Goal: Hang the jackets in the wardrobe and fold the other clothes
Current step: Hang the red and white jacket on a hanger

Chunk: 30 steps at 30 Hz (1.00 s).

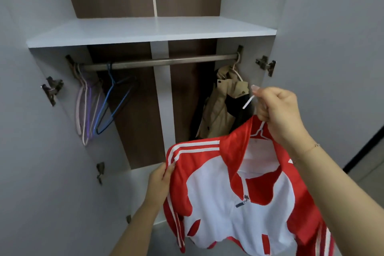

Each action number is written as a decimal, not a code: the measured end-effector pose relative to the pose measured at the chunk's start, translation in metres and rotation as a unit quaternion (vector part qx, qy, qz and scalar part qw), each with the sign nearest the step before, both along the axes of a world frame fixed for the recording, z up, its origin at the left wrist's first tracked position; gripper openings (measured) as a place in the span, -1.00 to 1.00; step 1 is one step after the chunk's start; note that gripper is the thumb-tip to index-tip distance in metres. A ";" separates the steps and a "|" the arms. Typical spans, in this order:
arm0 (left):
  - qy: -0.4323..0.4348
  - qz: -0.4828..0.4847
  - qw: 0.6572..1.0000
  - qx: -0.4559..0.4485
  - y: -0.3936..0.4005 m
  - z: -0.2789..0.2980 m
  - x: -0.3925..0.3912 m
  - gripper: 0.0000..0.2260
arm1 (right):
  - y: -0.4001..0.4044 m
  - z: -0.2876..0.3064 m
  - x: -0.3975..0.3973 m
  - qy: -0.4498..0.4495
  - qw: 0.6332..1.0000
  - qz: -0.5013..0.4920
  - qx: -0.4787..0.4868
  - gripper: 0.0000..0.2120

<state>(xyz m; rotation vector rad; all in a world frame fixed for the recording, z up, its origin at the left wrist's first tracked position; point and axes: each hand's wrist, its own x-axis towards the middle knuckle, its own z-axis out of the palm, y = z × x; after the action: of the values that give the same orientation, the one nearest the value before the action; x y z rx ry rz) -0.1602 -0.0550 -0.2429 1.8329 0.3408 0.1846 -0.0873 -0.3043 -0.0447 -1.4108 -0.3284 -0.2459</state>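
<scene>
Fingers [264, 110] of the right hand [278, 112] are curled around a white hanger [248, 103], mostly hidden inside the red-and-white jacket [234, 189], whose shoulder is pinched by the left hand [160, 178].

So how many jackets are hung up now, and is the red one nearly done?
One beige and black jacket already hangs at the right end of the metal wardrobe rail. The red and white striped track jacket is on a white hanger but not yet on the rail: the right hand grips the hanger, the left hand holds a shoulder. No clothes to fold are in view.
</scene>
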 end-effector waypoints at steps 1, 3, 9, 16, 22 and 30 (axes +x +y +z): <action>0.000 -0.001 0.999 0.037 0.001 -0.002 -0.002 -0.73 | -0.009 -0.005 0.000 -0.002 0.999 -0.019 -0.034 -0.44; -0.009 -0.011 0.991 0.134 0.014 -0.002 -0.002 -0.75 | -0.028 -0.016 0.002 0.015 0.995 -0.041 -0.092 -0.42; -0.063 -0.041 0.952 0.297 0.031 0.037 0.046 -0.78 | -0.052 -0.049 -0.003 0.070 0.987 0.038 -0.137 -0.44; 0.034 -0.225 0.959 0.166 -0.032 0.078 0.036 -0.56 | -0.035 -0.047 0.005 0.075 0.994 0.073 0.017 -0.49; -0.071 -0.231 0.905 0.349 -0.113 0.087 0.026 -0.48 | -0.020 -0.041 0.011 0.083 0.989 0.123 0.000 -0.52; -0.065 -0.062 0.989 0.117 -0.070 0.084 0.053 -0.74 | -0.094 -0.067 0.024 -0.050 0.949 0.084 -0.299 -0.63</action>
<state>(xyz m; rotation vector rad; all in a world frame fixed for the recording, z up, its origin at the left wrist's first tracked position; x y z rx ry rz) -0.1072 -0.1252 -0.1591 2.0546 0.1162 0.2653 -0.0635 -0.3984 -0.1115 -1.9592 -0.6416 -0.0754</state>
